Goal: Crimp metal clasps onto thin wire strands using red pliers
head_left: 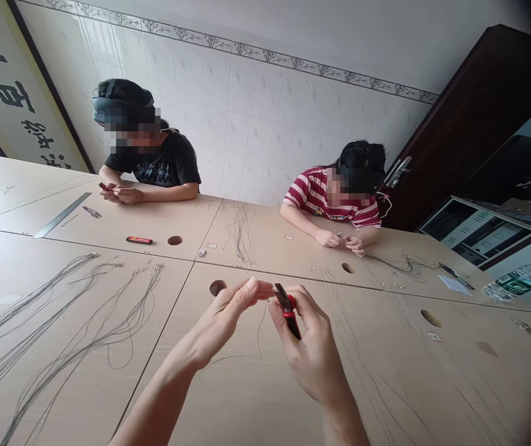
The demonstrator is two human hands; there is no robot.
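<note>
My right hand point(309, 341) is wrapped round a pair of pliers point(288, 311) with red and black handles, the dark jaws pointing up and to the left. Close against the jaw tips are the fingertips of my left hand point(233, 313), its fingers pressed together with the thumb along them. Whatever sits between those fingertips is too small to make out. A thin dark cord point(259, 328) shows just below the fingertips; whether it hangs from them or lies on the table point(228, 402) I cannot tell.
Bundles of thin cords point(103, 328) lie at left, more cords point(240, 232) at centre back. Across the table sit two people, hands busy with small things. A red lighter-like object point(139, 240), a steel ruler point(64, 214), a water bottle point(520, 282) and a round table hole point(218, 287) are around.
</note>
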